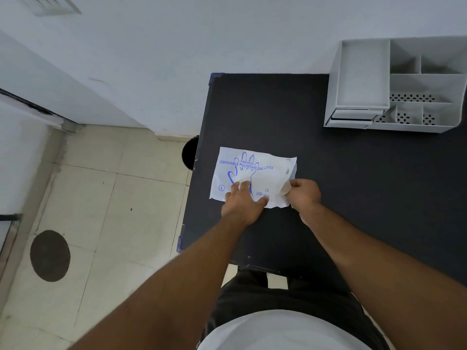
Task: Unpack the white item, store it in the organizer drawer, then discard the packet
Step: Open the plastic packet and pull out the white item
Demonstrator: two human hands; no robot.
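Bare dark desk (353,185) between packet (252,170) and white organizer (364,74) at far right corner, wall (227,34) close behind, dark round bin (189,154) just beside left edge

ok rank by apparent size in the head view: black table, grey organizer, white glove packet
Largest to smallest:
black table
grey plastic compartment organizer
white printed glove packet, clearly smallest
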